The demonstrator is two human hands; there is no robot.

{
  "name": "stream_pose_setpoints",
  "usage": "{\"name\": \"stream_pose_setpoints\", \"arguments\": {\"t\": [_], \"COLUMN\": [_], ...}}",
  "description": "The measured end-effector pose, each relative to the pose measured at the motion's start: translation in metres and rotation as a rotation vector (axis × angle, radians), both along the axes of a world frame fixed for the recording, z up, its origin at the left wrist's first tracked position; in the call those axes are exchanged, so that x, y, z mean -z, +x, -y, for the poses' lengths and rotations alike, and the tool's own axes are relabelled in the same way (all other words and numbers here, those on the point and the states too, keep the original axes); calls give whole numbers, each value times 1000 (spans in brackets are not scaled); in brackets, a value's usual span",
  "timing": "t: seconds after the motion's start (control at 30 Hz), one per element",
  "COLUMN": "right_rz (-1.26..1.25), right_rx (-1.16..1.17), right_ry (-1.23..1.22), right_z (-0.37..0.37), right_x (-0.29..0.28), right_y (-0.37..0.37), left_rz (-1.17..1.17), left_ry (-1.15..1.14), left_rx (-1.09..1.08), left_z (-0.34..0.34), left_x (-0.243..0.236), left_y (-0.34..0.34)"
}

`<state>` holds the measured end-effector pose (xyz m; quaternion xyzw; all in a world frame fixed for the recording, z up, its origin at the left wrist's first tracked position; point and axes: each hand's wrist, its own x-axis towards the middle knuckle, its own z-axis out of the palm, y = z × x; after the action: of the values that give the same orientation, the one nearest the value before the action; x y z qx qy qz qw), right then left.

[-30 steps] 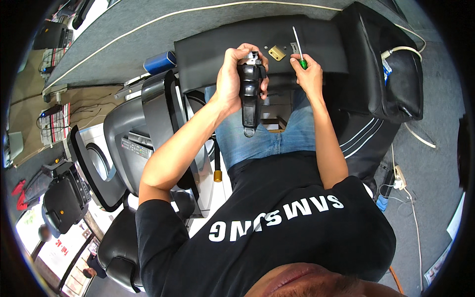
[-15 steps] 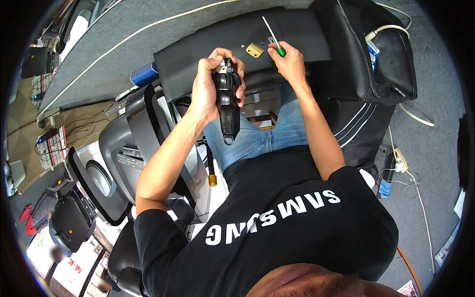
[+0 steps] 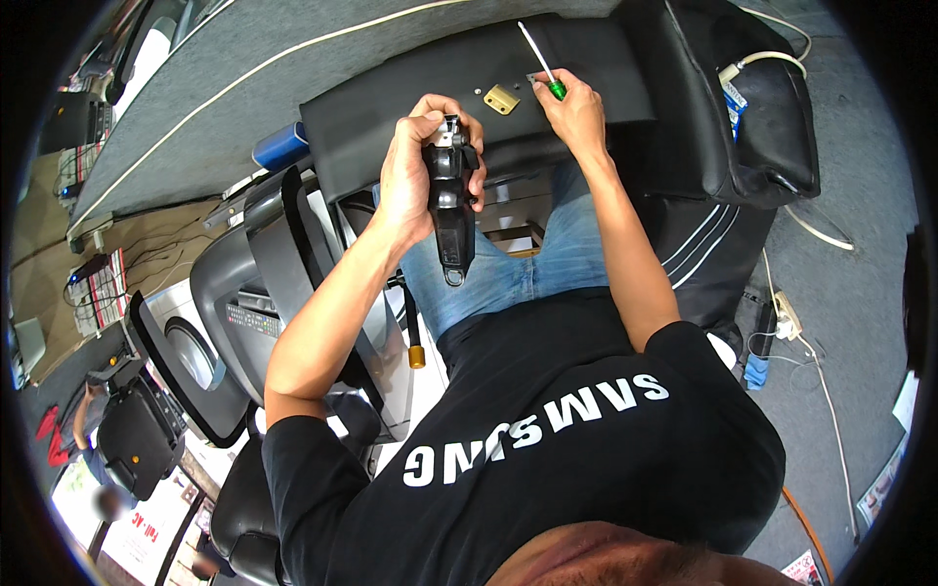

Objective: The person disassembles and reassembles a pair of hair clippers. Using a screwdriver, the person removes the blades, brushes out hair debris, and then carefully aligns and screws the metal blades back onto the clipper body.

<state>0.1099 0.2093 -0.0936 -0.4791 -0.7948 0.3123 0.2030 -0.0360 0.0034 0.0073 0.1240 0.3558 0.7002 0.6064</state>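
My left hand [image 3: 408,176] is wrapped round a black hair clipper [image 3: 451,205], held upright over my lap. Its bare metal head points away from me and its hanging loop points toward me. My right hand [image 3: 578,112] has a screwdriver [image 3: 557,90] with a green handle tucked in its fingers, the shaft pointing up and away. Thumb and forefinger meet at a small dark metal piece [image 3: 532,77]; whether it is lifted off the black padded bench [image 3: 391,122] I cannot tell. To the left of that hand a gold clipper blade [image 3: 502,100] lies on the bench, with tiny screws [image 3: 478,91] near it.
A blue cylinder-like object [image 3: 280,146] sits at the bench's left end. Black padded armrest [image 3: 703,98] rises on the right. At my left stands a black chair [image 3: 230,283] with a remote control [image 3: 252,319] on it. Cables [image 3: 819,230] run over the grey floor at right.
My right hand has shifted slightly up, and its fingertips have come onto the small dark metal piece on the bench. The left hand and the clipper have hardly moved.
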Motion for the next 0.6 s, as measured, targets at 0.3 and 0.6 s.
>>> {"name": "stream_pose_setpoints", "arguments": {"t": [0.3, 0.6], "right_rz": [156, 201], "right_rx": [92, 121], "right_ry": [80, -13], "right_z": [9, -3], "right_x": [6, 15], "right_y": [4, 2], "left_rz": [2, -50], "left_ry": [-6, -36], "left_rx": [-16, -10], "left_z": [0, 2], "left_x": [0, 3], "left_y": [4, 4]}}
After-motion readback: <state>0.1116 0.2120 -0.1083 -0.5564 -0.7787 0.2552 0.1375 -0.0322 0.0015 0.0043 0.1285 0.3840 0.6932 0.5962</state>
